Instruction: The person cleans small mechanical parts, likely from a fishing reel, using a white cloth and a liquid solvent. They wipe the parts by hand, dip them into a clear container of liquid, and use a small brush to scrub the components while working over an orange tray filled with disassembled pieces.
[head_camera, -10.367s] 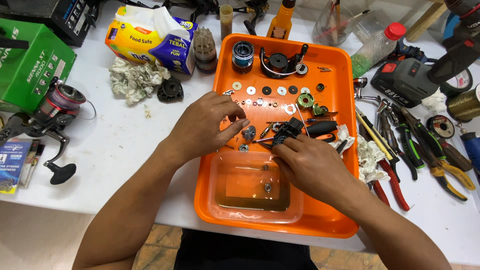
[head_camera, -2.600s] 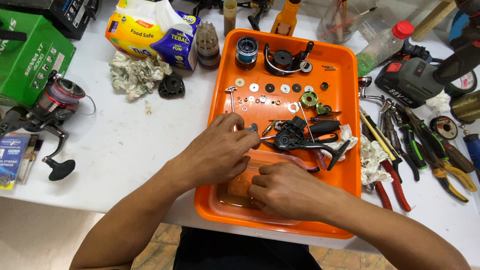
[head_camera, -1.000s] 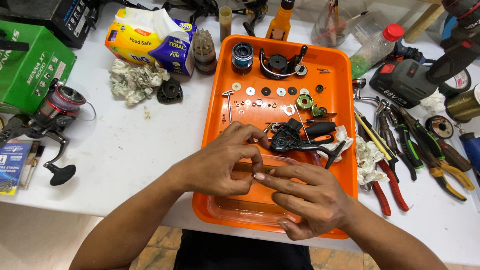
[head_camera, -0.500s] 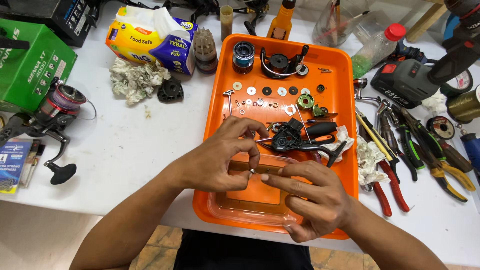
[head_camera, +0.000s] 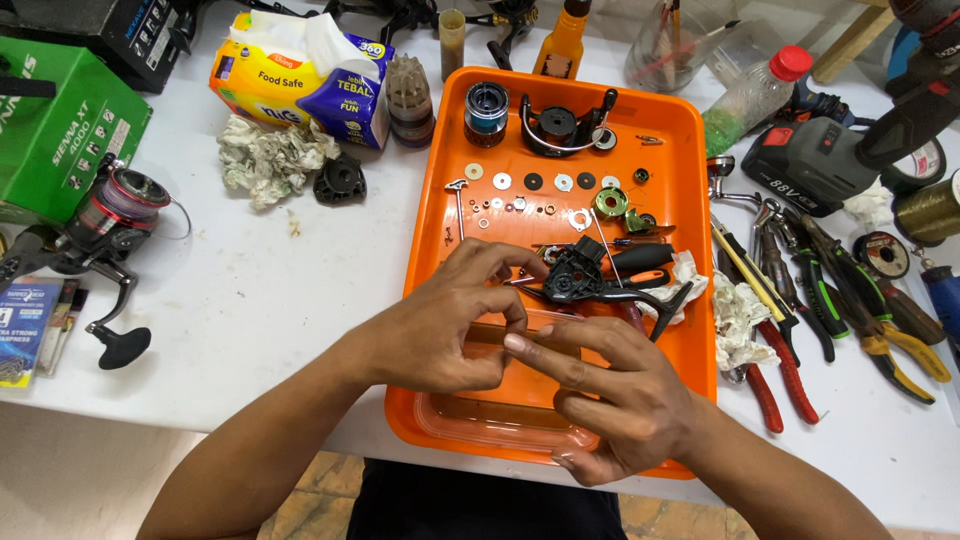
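The left hand (head_camera: 440, 325) and right hand (head_camera: 610, 395) meet fingertip to fingertip over the shallow clear plastic dish (head_camera: 500, 415) at the near end of the orange plastic tray (head_camera: 690, 330). Each grip looks pinched on something too small to make out — whether anything is held cannot be told. Such a piece could slip into the dish. The black fishing-reel body (head_camera: 578, 280) lies just beyond, beside rows of small washers (head_camera: 530, 185) — easily scattered. Pliers (head_camera: 850, 310) crowd the white desk (head_camera: 270, 290) on the right.
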